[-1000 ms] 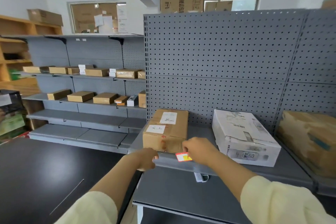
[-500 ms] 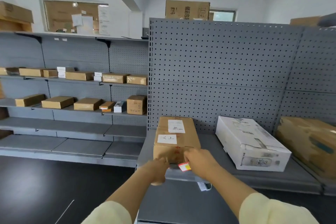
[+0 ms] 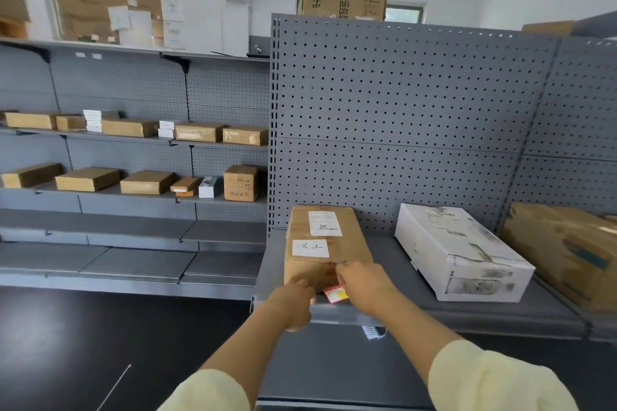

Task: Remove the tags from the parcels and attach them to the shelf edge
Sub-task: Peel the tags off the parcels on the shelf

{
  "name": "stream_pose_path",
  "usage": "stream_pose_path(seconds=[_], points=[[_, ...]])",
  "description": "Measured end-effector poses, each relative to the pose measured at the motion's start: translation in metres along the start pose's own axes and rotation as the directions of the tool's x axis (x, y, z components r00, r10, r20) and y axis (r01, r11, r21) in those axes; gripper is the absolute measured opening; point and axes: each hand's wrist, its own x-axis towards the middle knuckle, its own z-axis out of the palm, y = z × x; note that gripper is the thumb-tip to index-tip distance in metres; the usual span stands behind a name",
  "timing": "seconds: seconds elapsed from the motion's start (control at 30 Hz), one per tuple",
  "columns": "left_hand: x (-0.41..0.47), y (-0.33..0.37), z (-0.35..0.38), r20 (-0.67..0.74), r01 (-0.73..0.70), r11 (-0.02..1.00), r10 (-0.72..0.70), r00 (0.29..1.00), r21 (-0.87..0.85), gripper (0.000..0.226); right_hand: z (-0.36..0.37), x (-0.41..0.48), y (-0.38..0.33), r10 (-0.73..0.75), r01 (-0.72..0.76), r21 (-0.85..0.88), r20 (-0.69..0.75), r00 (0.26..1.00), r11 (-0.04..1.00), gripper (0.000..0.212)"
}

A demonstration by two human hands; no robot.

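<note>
A: Where do we find the tag at this step?

B: The red-and-yellow tag [image 3: 336, 294] sits at the lower front face of the brown parcel [image 3: 325, 243], just above the front lip of the grey shelf [image 3: 467, 314]. Part of it is covered by the right hand [image 3: 362, 285].

A: How do our hands stand?

B: The right hand lies over the front top corner of the brown parcel, fingers curled down onto the tag. It is closed on the tag at the tag's right end. The left hand [image 3: 295, 299] is curled into a loose fist at the shelf lip, just left of the tag. We cannot tell whether it pinches the tag's left end or only touches the parcel; the fingertips are hidden.

A: What else do we record on this shelf?

B: The brown parcel stands at the left end of the shelf, with a printed label and a handwritten white label [image 3: 310, 248] on top. A white parcel [image 3: 457, 250] lies to its right, apart from it. A larger brown carton [image 3: 567, 250] follows at the right edge. A perforated grey back panel [image 3: 400, 127] rises behind all three.

A: Sleeves?

B: Pale yellow, on both forearms.
</note>
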Motion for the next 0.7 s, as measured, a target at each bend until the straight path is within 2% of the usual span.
stream_pose_path(seconds=[0.3,0.43,0.57,0.7], points=[[-0.002,0.014,0.009,-0.063,0.058,0.978,-0.046,0.997,0.201,0.051,0.000,-0.006,0.007,0.016,-0.016,0.013,0.026,1.000,1.000,0.022],[-0.005,0.013,0.016,-0.031,0.063,0.949,-0.056,0.998,0.310,0.047,0.001,-0.007,0.008,0.000,-0.001,0.007,0.011,1.000,1.000,0.025],[-0.009,0.011,0.020,-0.112,0.095,0.957,-0.066,0.991,0.276,0.051,0.001,-0.010,0.010,-0.003,0.003,0.012,0.004,1.000,1.000,0.019],[-0.012,0.013,0.022,-0.134,0.126,0.954,-0.092,0.987,0.272,0.049,0.002,-0.015,0.013,-0.013,0.013,0.017,-0.008,1.000,1.000,0.022]])
